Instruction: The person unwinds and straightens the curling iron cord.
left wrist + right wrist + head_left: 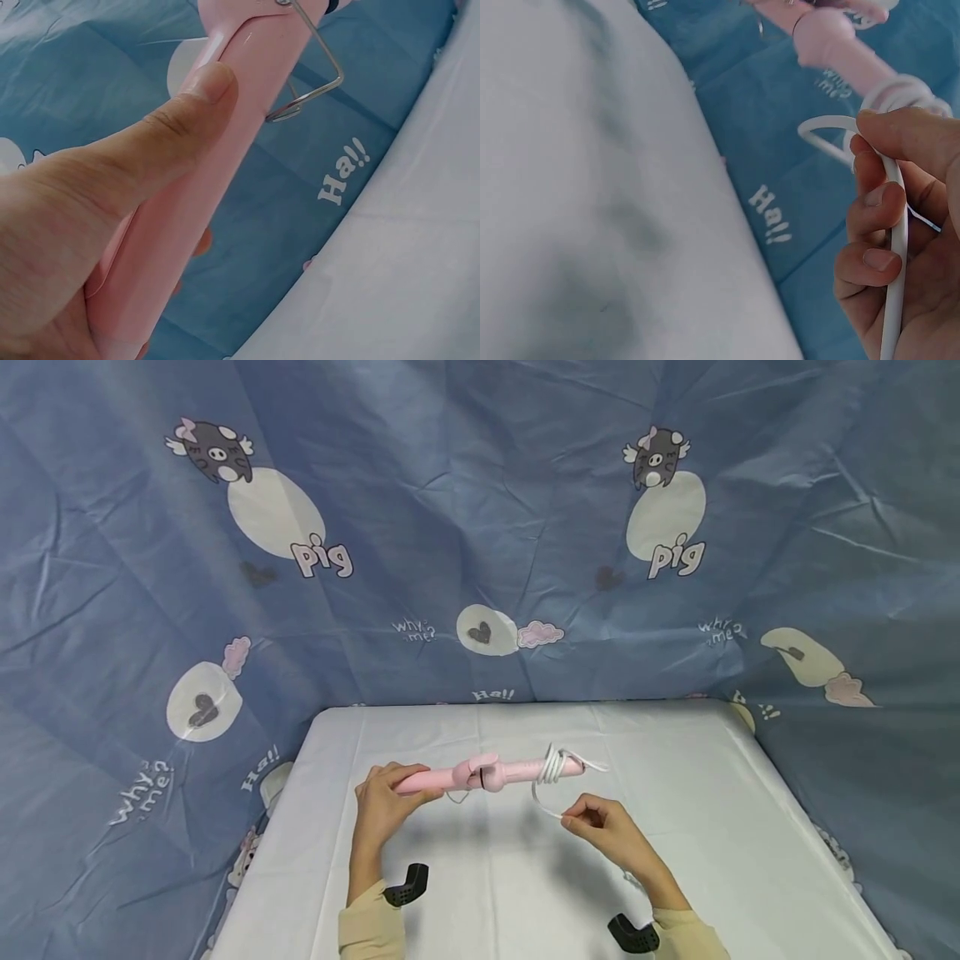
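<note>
A pink curling iron (517,772) is held up above the table, lying roughly level across the head view. My left hand (382,806) grips its left part, with the thumb (172,120) along the pink surface in the left wrist view. A bent wire stand (330,79) sticks out beside that thumb. White cord (552,767) is wound in several loops round the iron's right end. My right hand (611,835), lower and to the right, pinches a length of this cord (897,262) between thumb and curled fingers. The cord runs on down past the palm.
Beneath the hands is a table with a white cover (675,777). A blue cloth (480,527) with pig prints hangs behind it and along both sides. Black wrist mounts (407,885) sit at both sleeves.
</note>
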{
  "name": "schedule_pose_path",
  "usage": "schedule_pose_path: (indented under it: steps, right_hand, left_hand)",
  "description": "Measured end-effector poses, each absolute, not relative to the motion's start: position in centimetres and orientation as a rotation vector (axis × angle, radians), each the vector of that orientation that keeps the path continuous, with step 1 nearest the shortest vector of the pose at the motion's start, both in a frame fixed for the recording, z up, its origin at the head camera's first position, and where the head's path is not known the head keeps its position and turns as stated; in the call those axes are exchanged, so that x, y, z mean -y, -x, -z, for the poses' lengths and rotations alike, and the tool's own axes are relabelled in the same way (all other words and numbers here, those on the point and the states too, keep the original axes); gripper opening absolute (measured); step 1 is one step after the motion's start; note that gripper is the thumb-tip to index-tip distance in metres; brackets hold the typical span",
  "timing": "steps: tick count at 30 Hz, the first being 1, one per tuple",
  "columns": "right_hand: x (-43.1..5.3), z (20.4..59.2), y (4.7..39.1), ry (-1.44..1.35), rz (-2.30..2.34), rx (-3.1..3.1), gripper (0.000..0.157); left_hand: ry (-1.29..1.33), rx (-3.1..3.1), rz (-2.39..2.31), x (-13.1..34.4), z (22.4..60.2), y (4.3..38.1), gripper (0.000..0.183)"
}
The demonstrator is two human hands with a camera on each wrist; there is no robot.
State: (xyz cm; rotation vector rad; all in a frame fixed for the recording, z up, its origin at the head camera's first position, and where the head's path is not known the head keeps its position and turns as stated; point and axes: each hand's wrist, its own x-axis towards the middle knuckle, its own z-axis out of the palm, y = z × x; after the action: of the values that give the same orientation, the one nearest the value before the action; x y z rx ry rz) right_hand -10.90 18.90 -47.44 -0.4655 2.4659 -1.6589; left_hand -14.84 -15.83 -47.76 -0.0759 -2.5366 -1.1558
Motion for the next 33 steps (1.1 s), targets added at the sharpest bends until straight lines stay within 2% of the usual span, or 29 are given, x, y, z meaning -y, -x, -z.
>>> schedule_pose_path:
  steps: [21,27,33]
  right_hand:
    - [-21.1,50.2,16.6,0.320,1.579,-2.579,0.014]
    - [-22.0,51.0,17.9,0.417,1.600,-2.619,0.006]
    - [-22.3,50.4,18.3,0.424,1.650,-2.551,0.012]
  left_hand:
    - [0.116,2.565,1.143,17.0,47.5,14.0,0.043]
    - [0.155,2.559,1.153,16.9,47.9,14.1,0.043]
    - [0.161,2.556,1.170,16.9,48.0,14.0,0.044]
